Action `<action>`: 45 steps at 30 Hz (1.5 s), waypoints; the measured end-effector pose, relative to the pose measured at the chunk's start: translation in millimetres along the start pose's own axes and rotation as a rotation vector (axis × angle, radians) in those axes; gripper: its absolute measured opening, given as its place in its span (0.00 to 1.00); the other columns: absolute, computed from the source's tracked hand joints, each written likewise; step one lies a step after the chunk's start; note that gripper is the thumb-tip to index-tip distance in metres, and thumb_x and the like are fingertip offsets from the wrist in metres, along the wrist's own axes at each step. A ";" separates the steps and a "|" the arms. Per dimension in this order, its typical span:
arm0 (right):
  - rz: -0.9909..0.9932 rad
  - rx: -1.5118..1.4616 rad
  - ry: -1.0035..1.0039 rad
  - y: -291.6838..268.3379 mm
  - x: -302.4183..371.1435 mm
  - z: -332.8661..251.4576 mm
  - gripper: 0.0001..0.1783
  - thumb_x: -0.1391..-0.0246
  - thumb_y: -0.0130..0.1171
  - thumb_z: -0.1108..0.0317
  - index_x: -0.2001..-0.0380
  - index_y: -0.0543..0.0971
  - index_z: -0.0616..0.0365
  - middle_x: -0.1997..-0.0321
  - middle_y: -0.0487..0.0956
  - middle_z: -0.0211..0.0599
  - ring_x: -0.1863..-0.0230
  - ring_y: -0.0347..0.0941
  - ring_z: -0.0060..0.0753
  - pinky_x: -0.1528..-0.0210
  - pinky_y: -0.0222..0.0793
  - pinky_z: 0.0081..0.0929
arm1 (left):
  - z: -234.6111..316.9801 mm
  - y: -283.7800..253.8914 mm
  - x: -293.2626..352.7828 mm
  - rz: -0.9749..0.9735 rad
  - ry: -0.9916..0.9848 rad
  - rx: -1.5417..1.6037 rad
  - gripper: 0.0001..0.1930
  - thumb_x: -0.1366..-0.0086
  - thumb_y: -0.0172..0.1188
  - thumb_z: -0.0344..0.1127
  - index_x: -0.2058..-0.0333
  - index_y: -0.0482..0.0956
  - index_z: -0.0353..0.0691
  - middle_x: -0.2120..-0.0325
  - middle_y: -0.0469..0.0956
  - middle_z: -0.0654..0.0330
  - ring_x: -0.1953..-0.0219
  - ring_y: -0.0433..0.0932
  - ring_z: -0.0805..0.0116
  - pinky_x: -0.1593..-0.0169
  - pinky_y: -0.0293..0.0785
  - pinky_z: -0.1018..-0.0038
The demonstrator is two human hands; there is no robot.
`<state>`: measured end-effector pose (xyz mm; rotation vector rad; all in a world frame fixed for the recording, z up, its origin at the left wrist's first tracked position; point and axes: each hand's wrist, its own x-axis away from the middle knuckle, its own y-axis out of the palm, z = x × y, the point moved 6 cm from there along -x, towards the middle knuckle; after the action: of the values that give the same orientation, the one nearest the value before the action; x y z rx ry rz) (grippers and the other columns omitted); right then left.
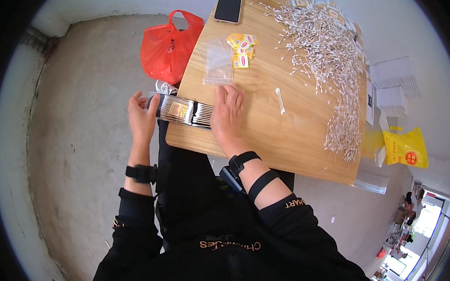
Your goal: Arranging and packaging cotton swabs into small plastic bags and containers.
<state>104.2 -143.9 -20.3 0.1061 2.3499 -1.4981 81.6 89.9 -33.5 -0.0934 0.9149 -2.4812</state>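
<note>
A clear plastic bag of cotton swabs (175,111) lies across the left edge of the wooden table, a small yellow-and-white card showing among the swabs. Its outer end is gripped beyond the edge by my left hand (142,117), thumb and fingers bent around it. My right hand (227,112) is closed over the other end, covering the swab ends there. What lies under its palm is hidden. Beyond the right hand rest an empty clear zip bag (218,62) and a small heap of yellow cards (241,49). A few loose cotton swabs (280,101) lie to the right.
A large pile of loose cotton swabs (327,59) spreads along the table's right side. A phone (228,8) lies at the far left corner of the table (296,142). A red plastic bag (165,52) stands left of the table, and a yellow bag (406,149) is beyond its right edge.
</note>
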 end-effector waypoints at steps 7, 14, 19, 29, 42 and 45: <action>0.103 -0.010 -0.030 -4.0 0.3 -1.3 0.22 0.52 0.48 0.80 0.50 0.70 0.62 0.51 0.65 0.44 0.40 0.59 0.47 0.35 0.52 0.43 | -39.4 67.4 11.9 -0.370 -0.714 1.016 0.17 0.39 0.64 0.43 0.62 0.77 0.34 0.70 0.80 0.61 0.70 0.79 0.73 0.64 0.76 0.75; 0.010 -0.081 0.004 8.0 -2.8 -8.4 0.20 0.46 0.46 0.76 0.48 0.69 0.63 0.47 0.65 0.44 0.36 0.56 0.46 0.31 0.47 0.48 | -50.9 81.3 17.0 -0.357 -0.679 1.177 0.14 0.37 0.62 0.41 0.63 0.77 0.34 0.69 0.81 0.59 0.69 0.80 0.72 0.64 0.77 0.76; 0.025 -0.102 -0.019 12.6 -7.4 -21.0 0.19 0.46 0.46 0.76 0.49 0.69 0.66 0.47 0.65 0.46 0.35 0.56 0.49 0.32 0.48 0.48 | -47.5 75.9 12.6 -0.312 -0.630 1.152 0.13 0.37 0.62 0.38 0.63 0.77 0.33 0.69 0.80 0.59 0.69 0.80 0.72 0.64 0.76 0.75; 0.204 -0.527 0.206 9.5 5.6 -19.8 0.20 0.47 0.47 0.79 0.49 0.67 0.67 0.45 0.65 0.46 0.39 0.59 0.47 0.34 0.53 0.38 | -21.6 46.9 11.0 -0.182 -0.501 0.932 0.13 0.38 0.64 0.37 0.65 0.77 0.30 0.70 0.80 0.60 0.71 0.78 0.75 0.66 0.74 0.77; 0.209 -1.173 0.543 32.7 12.2 -53.0 0.25 0.33 0.37 0.57 0.42 0.61 0.66 0.43 0.62 0.48 0.40 0.59 0.42 0.35 0.52 0.35 | -18.1 47.2 10.0 -0.177 -0.483 0.897 0.13 0.38 0.64 0.37 0.64 0.78 0.31 0.71 0.80 0.61 0.71 0.77 0.77 0.67 0.73 0.78; 0.220 -1.051 0.527 24.4 20.7 -47.6 0.26 0.32 0.36 0.55 0.43 0.62 0.67 0.42 0.63 0.47 0.39 0.59 0.39 0.36 0.51 0.32 | -22.2 48.7 12.1 -0.184 -0.586 0.972 0.13 0.37 0.62 0.38 0.64 0.78 0.32 0.71 0.80 0.62 0.71 0.77 0.77 0.66 0.73 0.78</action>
<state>78.9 -93.3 -30.2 0.5030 3.0758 0.0029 86.6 65.5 -82.4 -0.5406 -0.5699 -2.5479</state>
